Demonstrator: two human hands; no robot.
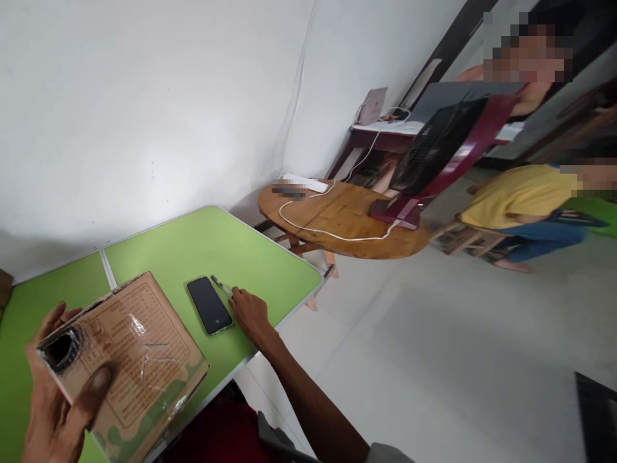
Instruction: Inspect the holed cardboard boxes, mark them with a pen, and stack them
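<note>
My left hand grips a brown cardboard box at its left end, thumb across the printed face and fingers behind the far edge. The box is tilted above the green table. A ragged dark hole is cut near its left corner, and a green camouflage pattern runs along the near side. Over the tabletop, my right hand has its fingers closed on the end of a slim pen. Just left of that hand, a black phone lies screen up.
A wooden oval table stands beyond, carrying a dark red fan with a white cable. One person sits behind the fan; another in a yellow shirt sits on a stool at right. A white wall borders the green table.
</note>
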